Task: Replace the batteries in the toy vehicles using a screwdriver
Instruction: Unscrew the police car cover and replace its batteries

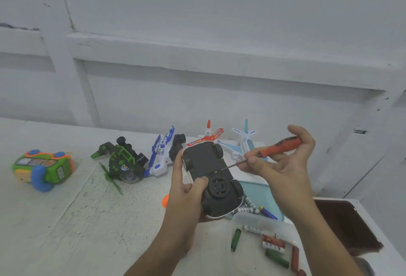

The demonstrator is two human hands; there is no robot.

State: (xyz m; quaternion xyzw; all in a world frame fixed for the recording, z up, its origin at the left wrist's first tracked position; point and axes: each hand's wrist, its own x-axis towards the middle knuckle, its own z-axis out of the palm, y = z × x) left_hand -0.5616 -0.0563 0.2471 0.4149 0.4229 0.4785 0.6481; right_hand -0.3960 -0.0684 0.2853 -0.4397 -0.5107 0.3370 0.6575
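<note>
A white toy car (211, 179) is turned upside down, black underside up, above the table's middle. My left hand (186, 185) grips its left side, thumb on the underside. My right hand (283, 163) holds an orange-and-black screwdriver (279, 145). The thin metal tip of the screwdriver rests on a screw near the middle of the car's underside. Loose batteries (273, 245) in green, red and white lie on the table at the lower right.
More toys line the back of the table: a green-orange bus (44, 167), a green helicopter (119, 162), a blue-white vehicle (163, 151), a red-white plane (207, 135), a light-blue plane (245, 141). A clear tub (257, 216) holds batteries. A brown opening (347, 225) lies right.
</note>
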